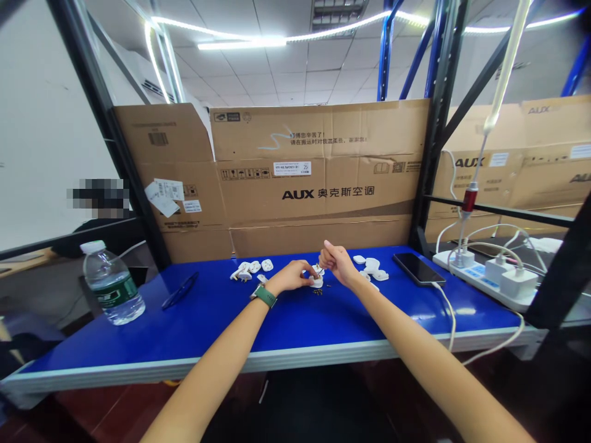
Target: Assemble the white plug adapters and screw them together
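My left hand (293, 276), with a green-strapped watch at its wrist, is closed with its fingertips on a small white plastic plug part (317, 283) in the middle of the blue table. My right hand (338, 262) is curled into a fist just above and to the right of that part. Whatever it grips is too small to make out. Small brass-coloured pieces (317, 292) lie just in front of the plug part. To the left is a group of white plug parts (255, 267), some with pins showing. More white plastic pieces (372, 266) lie to the right.
A water bottle (113, 286) and dark glasses (180, 291) are at the left. A phone (419, 269) on a cable and a power strip (489, 277) with chargers lie right. Cardboard (323, 203) stands behind the blue table (318, 335). A person (104, 212) is at far left.
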Demonstrator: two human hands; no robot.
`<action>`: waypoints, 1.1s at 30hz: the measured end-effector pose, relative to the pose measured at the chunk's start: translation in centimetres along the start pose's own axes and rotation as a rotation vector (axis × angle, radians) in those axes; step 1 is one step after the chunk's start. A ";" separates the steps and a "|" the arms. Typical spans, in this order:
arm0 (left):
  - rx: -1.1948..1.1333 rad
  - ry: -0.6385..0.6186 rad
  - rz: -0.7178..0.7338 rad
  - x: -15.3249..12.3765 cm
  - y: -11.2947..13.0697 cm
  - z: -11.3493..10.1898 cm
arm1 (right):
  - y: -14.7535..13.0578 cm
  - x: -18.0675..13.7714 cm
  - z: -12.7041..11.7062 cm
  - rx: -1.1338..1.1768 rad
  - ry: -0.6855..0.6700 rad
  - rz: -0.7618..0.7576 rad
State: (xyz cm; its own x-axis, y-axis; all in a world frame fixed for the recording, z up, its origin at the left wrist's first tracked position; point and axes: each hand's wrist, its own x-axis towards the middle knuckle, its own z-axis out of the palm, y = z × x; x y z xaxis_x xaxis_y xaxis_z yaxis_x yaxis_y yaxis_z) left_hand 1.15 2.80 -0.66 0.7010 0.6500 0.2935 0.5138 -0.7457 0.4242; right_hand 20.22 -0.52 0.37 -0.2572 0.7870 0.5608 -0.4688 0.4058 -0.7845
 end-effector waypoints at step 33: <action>-0.002 0.015 -0.008 0.1 -0.3 0.3 | -0.1 -0.1 0.5 -0.112 -0.027 0.045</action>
State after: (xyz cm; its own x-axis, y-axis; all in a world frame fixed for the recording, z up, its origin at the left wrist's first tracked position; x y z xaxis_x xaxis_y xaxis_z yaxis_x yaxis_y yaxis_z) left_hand 1.18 3.05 -1.02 0.6894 0.6581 0.3026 0.5187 -0.7401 0.4279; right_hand 19.90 -0.88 0.54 -0.2994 0.7933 0.5301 -0.3590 0.4211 -0.8330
